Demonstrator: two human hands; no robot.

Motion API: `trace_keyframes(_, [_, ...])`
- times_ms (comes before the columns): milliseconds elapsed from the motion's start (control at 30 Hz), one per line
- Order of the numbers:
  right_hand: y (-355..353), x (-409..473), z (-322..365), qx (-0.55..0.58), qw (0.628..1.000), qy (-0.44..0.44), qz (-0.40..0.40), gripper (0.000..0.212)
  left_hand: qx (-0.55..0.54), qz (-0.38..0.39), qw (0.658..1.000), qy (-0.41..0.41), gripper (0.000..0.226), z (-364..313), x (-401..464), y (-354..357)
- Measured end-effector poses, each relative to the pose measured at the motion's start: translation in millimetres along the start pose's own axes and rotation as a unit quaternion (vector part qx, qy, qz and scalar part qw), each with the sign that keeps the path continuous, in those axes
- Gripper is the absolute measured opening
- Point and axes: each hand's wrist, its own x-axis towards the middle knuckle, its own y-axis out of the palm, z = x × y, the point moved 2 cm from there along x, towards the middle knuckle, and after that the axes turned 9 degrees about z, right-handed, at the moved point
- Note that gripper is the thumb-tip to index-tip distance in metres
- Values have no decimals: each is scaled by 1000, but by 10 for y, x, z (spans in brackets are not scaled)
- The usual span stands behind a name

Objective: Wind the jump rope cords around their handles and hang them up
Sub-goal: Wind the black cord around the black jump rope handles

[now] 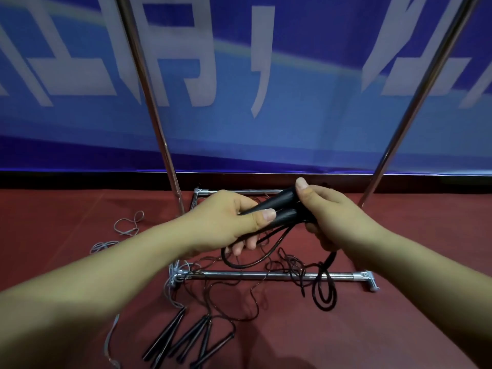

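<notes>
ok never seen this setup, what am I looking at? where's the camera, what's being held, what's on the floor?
No robot here: one wide-angle camera worn on a person's head looks forward and down at their bare hands. The left hand and right hand together grip a pair of black handles; their black cord hangs in loops below. On the red floor stands a metal rack with two upright poles. More black handles with tangled thin cords lie in front, and a grey cord lies to the left. A blue banner hangs behind.

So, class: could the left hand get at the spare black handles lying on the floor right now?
Probably not yet: the left hand grips the paired handles with the right hand; the spare handles lie uncovered below.
</notes>
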Motion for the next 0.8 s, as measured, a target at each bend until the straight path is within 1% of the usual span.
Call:
trace_keyframes(167, [28,-55,149,26,998,-48,-8,46,-41,0,999,0,53,-88,-63,-43])
trace_keyframes(200, [30,-53,159,29,998,-55,-10,45,-64,-1,998,-4,52,-96,-73,-55])
trace_keyframes(233, [35,-53,172,29,998,-59,-15,44,-110,2,994,-12,48,-102,-81,-65])
trace_keyframes(300, [34,-32,162,16,997,-70,-29,46,-213,26,976,-21,39,-132,-123,-66])
trace_keyframes(333, [27,-15,153,-5,996,-77,-39,48,-237,39,970,-21,36,-154,-140,-54])
trace_keyframes(367, [24,-8,134,-31,995,-85,-52,50,-237,48,970,-18,33,-149,-146,-27])
trace_keyframes(433, [29,1,128,-73,989,-108,-68,53,-196,50,979,-5,23,-148,-170,9])
trace_keyframes(500, [38,-2,140,-85,987,-118,-69,51,-159,45,986,-3,16,-153,-193,15])
trace_keyframes(567, [24,-10,152,-50,992,-106,-36,48,-104,17,994,18,19,-117,-191,-42])
trace_keyframes(600, [12,-27,144,-29,995,-93,-2,47,-67,-13,997,27,24,-92,-202,-79])
trace_keyframes(633, [-46,-41,146,-31,995,-87,30,45,-35,-48,997,38,28,-95,-189,-120])
trace_keyframes(667, [-94,-65,120,-62,993,-82,61,40,-26,-83,995,43,29,-65,-193,-156])
trace_keyframes(733, [-238,-99,62,-176,977,-70,101,22,-84,-153,983,53,25,2,-190,-239])
trace_keyframes(767, [-309,-103,25,-223,967,-56,111,16,-101,-178,977,61,22,38,-193,-287])
trace_keyframes(800, [-380,-101,-23,-249,961,-37,116,17,-90,-195,975,61,21,80,-196,-321])
